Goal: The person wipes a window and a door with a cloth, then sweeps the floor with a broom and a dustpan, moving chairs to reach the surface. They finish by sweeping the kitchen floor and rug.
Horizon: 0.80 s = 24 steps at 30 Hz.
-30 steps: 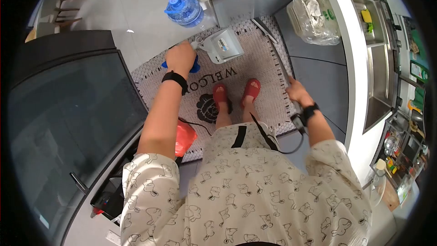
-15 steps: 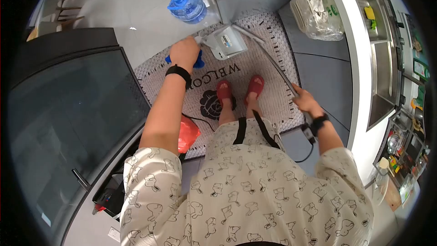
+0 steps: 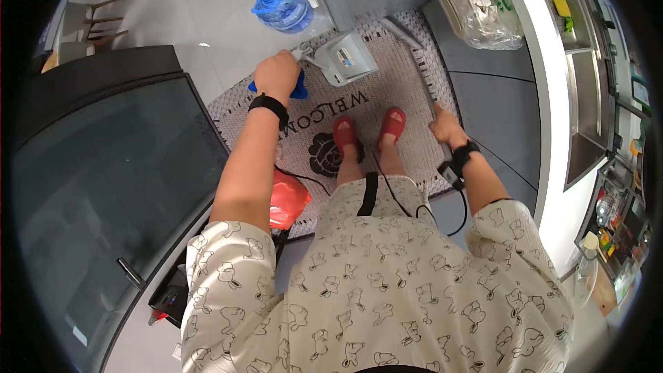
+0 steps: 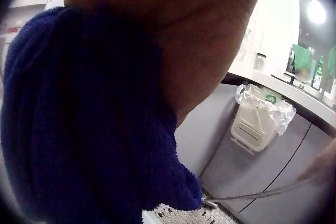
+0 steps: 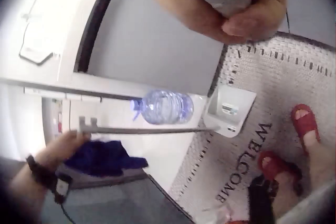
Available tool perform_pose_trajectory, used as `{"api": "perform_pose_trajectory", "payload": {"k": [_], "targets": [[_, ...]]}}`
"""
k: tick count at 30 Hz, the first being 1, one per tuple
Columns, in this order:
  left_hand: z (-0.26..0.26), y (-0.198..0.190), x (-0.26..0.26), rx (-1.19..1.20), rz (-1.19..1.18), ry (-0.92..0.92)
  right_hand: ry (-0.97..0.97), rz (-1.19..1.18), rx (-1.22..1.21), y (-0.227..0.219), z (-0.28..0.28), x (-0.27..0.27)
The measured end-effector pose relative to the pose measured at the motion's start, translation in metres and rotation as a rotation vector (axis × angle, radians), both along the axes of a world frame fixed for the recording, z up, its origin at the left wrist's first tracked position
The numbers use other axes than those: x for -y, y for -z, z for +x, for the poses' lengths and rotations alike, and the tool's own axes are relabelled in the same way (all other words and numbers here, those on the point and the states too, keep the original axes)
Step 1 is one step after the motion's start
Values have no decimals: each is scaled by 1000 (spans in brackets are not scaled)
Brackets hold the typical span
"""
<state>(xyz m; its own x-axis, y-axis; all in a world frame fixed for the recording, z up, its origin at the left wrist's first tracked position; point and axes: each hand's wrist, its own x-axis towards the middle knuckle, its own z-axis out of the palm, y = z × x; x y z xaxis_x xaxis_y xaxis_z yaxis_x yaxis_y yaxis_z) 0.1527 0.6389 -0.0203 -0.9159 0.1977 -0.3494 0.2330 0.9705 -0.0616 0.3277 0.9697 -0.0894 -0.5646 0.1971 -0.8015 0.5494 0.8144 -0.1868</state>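
In the head view my left hand grips the end of the grey dustpan's handle, with a dark blue cloth bunched under the hand. The dustpan lies face up on the mat. On the right, my right hand is wrapped round the broom's long grey handle. The broom head rests on the mat's far edge, apart from the dustpan. Blue cloth fills much of the left wrist view. The right wrist view shows curled fingers and the dustpan's long handle.
A blue water bottle stands beyond the patterned mat. A lined bin is fixed at the grey cabinet. Red slippers are on the mat, a red bag lies near the left elbow, and a dark glass-fronted unit stands left.
Half a second ago the broom head was against the dustpan's right side; it has moved right, away from it. My right hand has shifted slightly left and up in the head view.
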Motion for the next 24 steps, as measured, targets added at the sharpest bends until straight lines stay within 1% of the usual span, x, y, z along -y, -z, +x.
{"api": "perform_pose_trajectory", "payload": {"k": [2,4,5,7,8,9,10,11,13,14,15,16,17,18,20,21,22,23,24], "targets": [[-1,0,2,4,-11,-12,-163,-169,-133,-17,35,-13],[-1,2,2,-5,-14,-6,48,-304,137,-86,27,-30],[-1,2,1,-13,-15,1,48,-306,137,-104,32,-31],[1,-1,0,-4,-11,-6,194,-279,232,-123,41,-31],[2,-2,-1,5,-5,-12,194,-281,232,-109,47,-33],[2,-4,-2,5,-7,-12,165,-250,96,-83,57,-36],[2,-5,-3,15,-6,-19,136,-218,-40,-67,59,-38],[2,-6,-2,24,-5,-26,136,-220,-40,-62,43,-29],[-3,-4,-1,21,-12,-43,308,-197,118,-53,8,-5],[-5,-4,0,19,-16,-59,308,-197,116,-25,24,-7],[-6,-4,2,16,-16,-59,-4,-165,-389,25,54,-9],[-7,-5,4,20,-15,-64,-326,-122,-887,50,72,-10],[-9,-6,7,24,-15,-68,-49,-289,-230,-5,56,2],[-10,-6,10,22,-15,-68,-14,-330,4,-47,42,6],[-11,-3,16,26,-23,-69,251,-450,190,-97,40,-1],[-10,0,21,23,-23,-69,251,-450,187,-113,46,-2],[-7,4,27,33,-26,-68,297,-440,195,-127,54,-3],[-5,4,32,42,-29,-66,342,-430,202,-134,60,-4],[-2,3,39,40,-28,-66,342,-430,199,-135,66,-6]]}}
